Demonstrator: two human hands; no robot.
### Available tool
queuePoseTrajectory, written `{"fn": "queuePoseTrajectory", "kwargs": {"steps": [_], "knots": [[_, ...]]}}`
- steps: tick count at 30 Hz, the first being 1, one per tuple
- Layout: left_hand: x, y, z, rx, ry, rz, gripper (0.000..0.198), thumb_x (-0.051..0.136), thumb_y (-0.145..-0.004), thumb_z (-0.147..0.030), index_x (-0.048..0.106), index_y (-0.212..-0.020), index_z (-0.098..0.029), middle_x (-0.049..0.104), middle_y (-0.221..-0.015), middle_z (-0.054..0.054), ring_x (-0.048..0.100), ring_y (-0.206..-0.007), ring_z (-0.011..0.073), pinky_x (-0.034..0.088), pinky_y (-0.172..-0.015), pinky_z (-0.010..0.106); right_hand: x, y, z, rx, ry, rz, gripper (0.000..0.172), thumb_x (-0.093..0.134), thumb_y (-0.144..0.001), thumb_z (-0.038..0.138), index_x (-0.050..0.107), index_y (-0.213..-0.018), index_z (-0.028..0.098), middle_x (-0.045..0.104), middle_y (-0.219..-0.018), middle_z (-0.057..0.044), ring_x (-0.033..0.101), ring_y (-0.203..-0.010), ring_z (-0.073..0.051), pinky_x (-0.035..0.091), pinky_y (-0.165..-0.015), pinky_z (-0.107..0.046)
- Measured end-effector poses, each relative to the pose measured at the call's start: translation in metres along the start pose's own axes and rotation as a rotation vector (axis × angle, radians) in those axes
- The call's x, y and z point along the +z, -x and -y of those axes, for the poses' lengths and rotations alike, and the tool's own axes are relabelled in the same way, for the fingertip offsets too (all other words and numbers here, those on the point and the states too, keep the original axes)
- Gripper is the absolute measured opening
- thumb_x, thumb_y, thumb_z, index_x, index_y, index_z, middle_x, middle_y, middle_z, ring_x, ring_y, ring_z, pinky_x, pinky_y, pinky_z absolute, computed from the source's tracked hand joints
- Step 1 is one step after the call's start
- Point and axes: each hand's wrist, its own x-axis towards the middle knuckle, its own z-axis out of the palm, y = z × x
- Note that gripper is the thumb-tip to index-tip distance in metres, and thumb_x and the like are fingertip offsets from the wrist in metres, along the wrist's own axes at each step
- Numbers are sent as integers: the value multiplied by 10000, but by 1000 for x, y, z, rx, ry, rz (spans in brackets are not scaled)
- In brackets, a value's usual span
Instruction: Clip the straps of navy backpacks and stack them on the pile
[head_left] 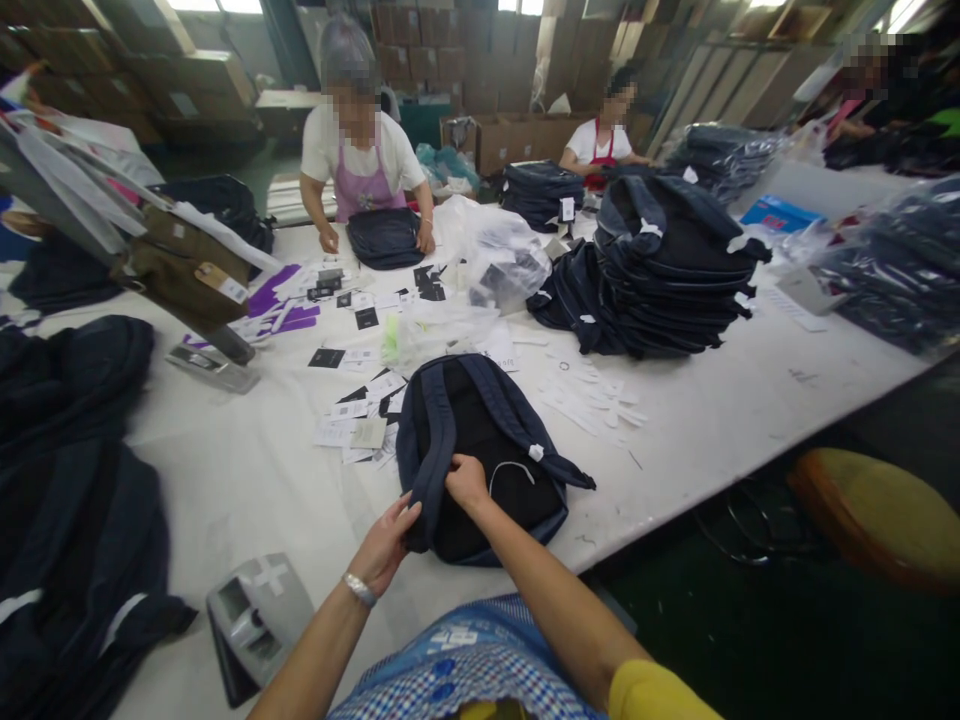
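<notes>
A dark navy backpack (499,515) lies on the table in front of me, its black back panel and two shoulder straps facing up. My left hand (386,545) grips the lower end of the left shoulder strap (433,460) at the bag's near left corner. With bent fingers, my right hand (466,480) pinches the inner edge of that same strap; the fingertips are partly hidden. A thin white loop (514,466) lies on the back panel. White wrapping (535,453) sits on the other strap.
Loose tags (367,432) lie beyond the bag. A tall backpack stack (667,270) stands at right, with more backpacks (75,560) at left. A grey tape dispenser (259,620) sits near my left forearm. Across the table a co-worker (367,160) handles another bag. A round stool (877,510) stands right.
</notes>
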Motion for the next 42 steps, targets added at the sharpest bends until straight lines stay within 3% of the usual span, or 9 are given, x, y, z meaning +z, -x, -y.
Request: {"fn": "queuePoseTrajectory", "kwargs": {"steps": [4,8,13,18,24,28,33,37,42], "knots": [[-6,-24,21,111,-140,-78,606,756,-700,-328,549,-1253,-192,700,-1011,82,646,-827,147,467,-645,200,-6,-10,-6,14,-39,54,230,635,-636,193,739,-840,180,747,-835,-55,675,-810,-241,512,-713,-290],[-11,-42,37,122,-262,-126,751,781,-655,-354,476,-1324,-201,677,-1053,98,639,-818,154,457,-615,210,-8,-13,-13,81,-124,140,225,671,-621,226,737,-829,169,744,-796,-49,679,-743,-232,527,-695,-308],[-16,-47,51,72,-380,28,595,743,-662,-370,590,-1198,-159,697,-976,85,643,-836,196,507,-724,311,-11,-1,-26,200,-248,230,275,694,-614,308,715,-833,144,726,-694,-50,660,-592,-195,536,-599,-312],[-12,-48,44,341,-602,-82,373,750,-592,-260,704,-949,-166,696,-978,78,611,-972,249,445,-954,400,-14,4,-27,189,-358,247,407,717,-597,356,679,-946,149,734,-802,-55,675,-722,-197,543,-689,-313],[-18,-46,36,278,-320,19,355,774,-607,-274,696,-933,-156,719,-943,92,632,-977,237,438,-968,377,-22,18,-18,193,-551,278,448,693,-678,363,638,-1070,152,697,-1025,-97,653,-923,-199,505,-825,-318],[-20,-43,46,185,-143,35,485,790,-579,-198,661,-1043,-141,725,-978,111,634,-1012,241,429,-972,386,-18,46,-31,166,-320,260,403,543,-820,495,668,-1001,158,702,-974,-76,637,-916,-208,498,-827,-339],[-17,-35,47,183,-149,75,527,765,-509,-78,671,-1022,-159,696,-1092,101,571,-1137,247,392,-1007,365,-6,60,-52,17,80,118,273,541,-833,372,680,-977,186,712,-937,-58,640,-883,-218,495,-809,-324],[-18,-40,30,105,-341,129,400,706,-678,-329,668,-1048,-182,710,-1008,74,623,-985,234,455,-867,342,-3,53,-51,-30,117,174,278,522,-838,307,658,-1064,218,704,-1019,-56,641,-928,-217,491,-823,-323],[-9,-50,22,263,-551,-2,324,597,-754,-466,680,-700,-158,668,-721,29,590,-791,204,438,-748,291,4,55,-39,122,-3,185,386,582,-774,362,626,-1129,215,713,-936,-49,644,-750,-200,500,-595,-275]]}}
